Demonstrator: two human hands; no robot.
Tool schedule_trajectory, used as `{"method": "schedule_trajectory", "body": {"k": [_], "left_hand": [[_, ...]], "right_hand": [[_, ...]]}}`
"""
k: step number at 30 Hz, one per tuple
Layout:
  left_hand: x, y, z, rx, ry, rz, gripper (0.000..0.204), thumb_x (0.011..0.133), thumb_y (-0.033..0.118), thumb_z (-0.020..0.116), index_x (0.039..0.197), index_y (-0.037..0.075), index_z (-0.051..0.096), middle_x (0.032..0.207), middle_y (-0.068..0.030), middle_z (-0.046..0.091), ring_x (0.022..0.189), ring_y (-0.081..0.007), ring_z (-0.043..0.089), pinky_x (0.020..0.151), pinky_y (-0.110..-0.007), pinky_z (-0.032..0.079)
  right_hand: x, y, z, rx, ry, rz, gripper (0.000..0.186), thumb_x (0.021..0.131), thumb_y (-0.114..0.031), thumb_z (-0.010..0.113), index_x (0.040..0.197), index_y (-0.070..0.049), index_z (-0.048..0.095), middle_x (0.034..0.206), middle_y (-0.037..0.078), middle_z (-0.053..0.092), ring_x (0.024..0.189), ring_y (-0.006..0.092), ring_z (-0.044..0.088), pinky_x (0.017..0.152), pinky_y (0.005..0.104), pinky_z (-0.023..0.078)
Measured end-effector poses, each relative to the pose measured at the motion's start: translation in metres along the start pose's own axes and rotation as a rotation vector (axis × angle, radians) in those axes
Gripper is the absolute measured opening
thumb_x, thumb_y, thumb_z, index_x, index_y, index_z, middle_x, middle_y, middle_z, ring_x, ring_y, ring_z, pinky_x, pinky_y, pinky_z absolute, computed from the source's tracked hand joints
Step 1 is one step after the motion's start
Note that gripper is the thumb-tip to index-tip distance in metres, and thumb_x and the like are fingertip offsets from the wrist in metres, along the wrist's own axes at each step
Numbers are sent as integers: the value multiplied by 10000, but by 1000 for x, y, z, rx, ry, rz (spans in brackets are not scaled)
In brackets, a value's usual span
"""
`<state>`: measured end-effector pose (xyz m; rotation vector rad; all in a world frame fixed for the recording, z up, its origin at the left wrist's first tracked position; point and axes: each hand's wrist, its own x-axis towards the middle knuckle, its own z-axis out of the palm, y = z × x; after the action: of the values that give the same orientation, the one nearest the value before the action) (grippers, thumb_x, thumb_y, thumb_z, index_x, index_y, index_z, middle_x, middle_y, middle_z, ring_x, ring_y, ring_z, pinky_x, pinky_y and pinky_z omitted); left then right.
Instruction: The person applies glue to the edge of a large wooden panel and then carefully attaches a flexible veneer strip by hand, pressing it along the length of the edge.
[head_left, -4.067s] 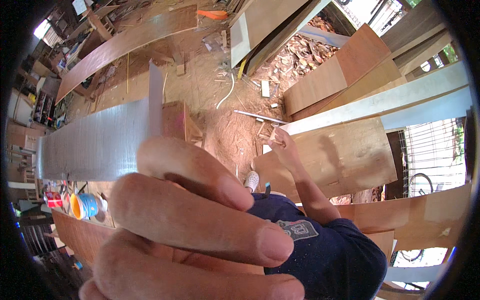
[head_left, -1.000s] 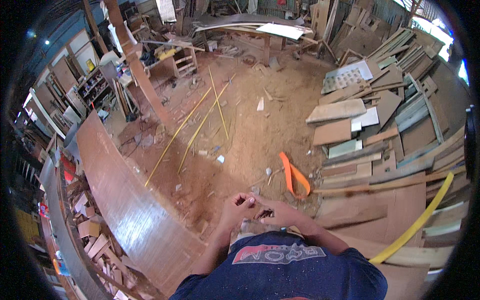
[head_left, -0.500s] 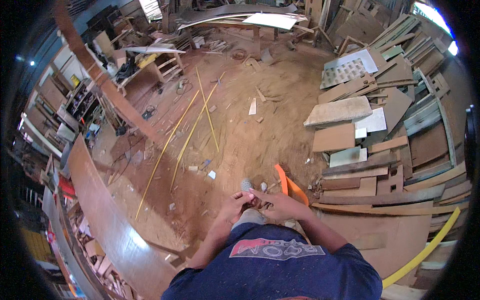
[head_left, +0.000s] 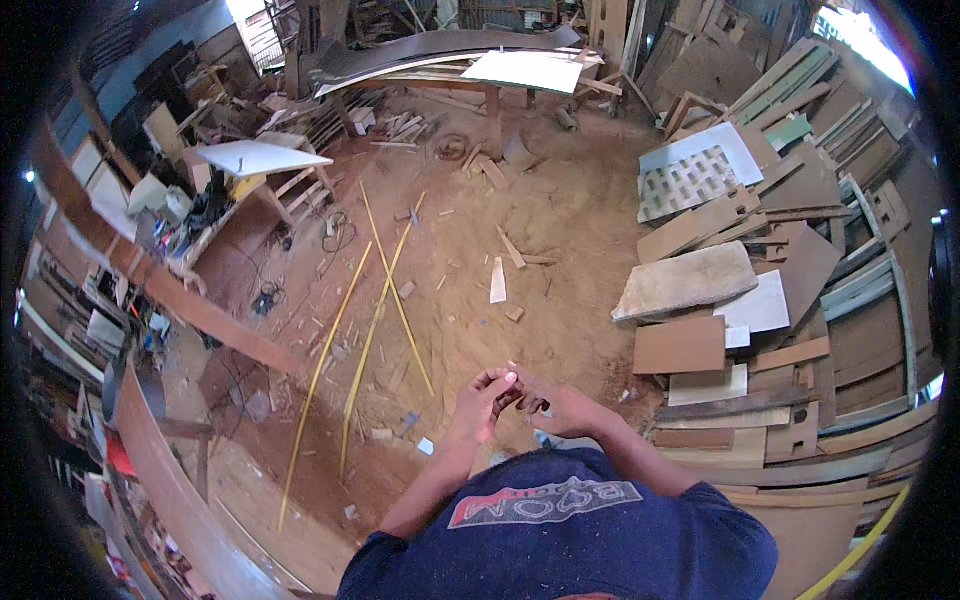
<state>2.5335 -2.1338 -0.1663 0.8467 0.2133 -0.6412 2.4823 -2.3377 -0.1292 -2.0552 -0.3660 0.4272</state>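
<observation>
Close in front of my dark blue shirt (head_left: 560,520), both hands meet over the dirt floor. My left hand (head_left: 482,402) is closed, its thumb and fingertips pinched together. Against its fingertips rests my right hand (head_left: 562,408), with the fingers curled inward. Whatever sits between the fingertips, if anything, is too small and too covered to make out. Nearest beyond the hands lie a pale wooden wedge (head_left: 498,281) and long yellow strips (head_left: 325,370) on the ground.
At the right, stacked boards (head_left: 680,345) and a thick pale slab (head_left: 690,280) line the floor. A large brown sheet (head_left: 165,480) stands at the left, below a slanting post (head_left: 190,300). White panels (head_left: 525,70) lie on a far bench.
The view has shifted forward, so the floor and piles appear lower. Both hands sit farther out from my shirt, still together. The orange strip beside my right arm is out of sight now.
</observation>
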Motion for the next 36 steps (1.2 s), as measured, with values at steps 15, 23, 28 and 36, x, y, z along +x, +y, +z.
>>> {"method": "schedule_trajectory", "body": {"k": [15, 23, 28, 36], "left_hand": [[335, 244, -24, -208, 239, 373, 139, 937, 24, 703, 985, 115, 610, 914, -72, 709, 870, -210, 697, 861, -391, 584], [482, 351, -50, -240, 247, 348, 156, 907, 10, 707, 995, 105, 619, 906, -70, 699, 846, -194, 682, 836, -377, 577], [620, 427, -89, -171, 179, 286, 127, 907, 52, 693, 1014, 78, 631, 940, -49, 692, 864, -176, 672, 886, -356, 565], [891, 605, -118, -33, -114, 156, 270, 872, -11, 701, 1101, 94, 604, 993, -35, 675, 928, -177, 676, 904, -344, 558]], "right_hand": [[435, 43, -235, 153, -314, -347, 886, 886, -120, 662, 1650, -276, 241, 1137, 162, 725, 964, 299, 709, 904, 427, 559], [622, 63, -327, 81, -445, -321, 848, 903, -111, 709, 1636, -215, 297, 1100, 143, 729, 911, 259, 703, 857, 391, 558], [757, 100, -376, 40, -447, -261, 824, 917, -162, 707, 1634, -225, 305, 1109, 120, 740, 945, 259, 710, 881, 386, 557], [975, 140, -487, -85, -193, -58, 695, 964, -214, 700, 1591, -224, 401, 1111, 96, 756, 992, 212, 709, 923, 378, 550]]}}
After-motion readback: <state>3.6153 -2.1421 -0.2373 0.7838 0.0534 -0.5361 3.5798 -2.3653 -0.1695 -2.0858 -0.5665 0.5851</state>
